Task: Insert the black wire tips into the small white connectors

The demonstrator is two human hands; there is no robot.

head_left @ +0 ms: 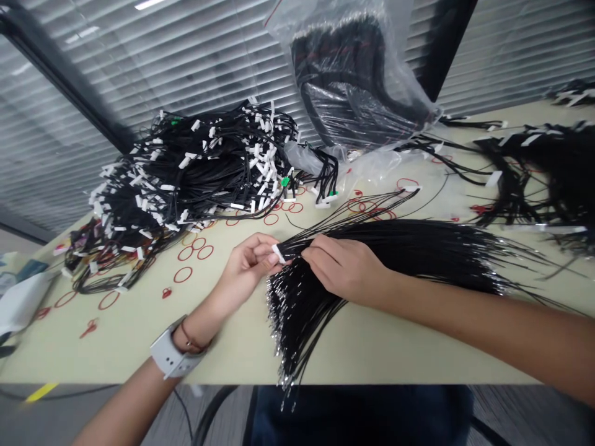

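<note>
Between the thumb and fingers of my left hand [253, 260] is a small white connector [278, 253], pinched at its edge. Thin black wires run from it up and to the right. Just right of the connector, the fingertips of my right hand [346, 266] are pressed together at a black wire; the exact grip is partly hidden. Under both hands spreads a thick bundle of black wires [409, 248], with silvery metal terminals [279, 328] at its left ends and more at its right ends.
A large heap of black cables with white connectors [199, 167] stands at the back left. Behind the wires leans a clear plastic bag [353, 87] of black cables. Red rubber bands [183, 274] lie scattered on the pale table [223, 347]. More cables [553, 167] lie at the right.
</note>
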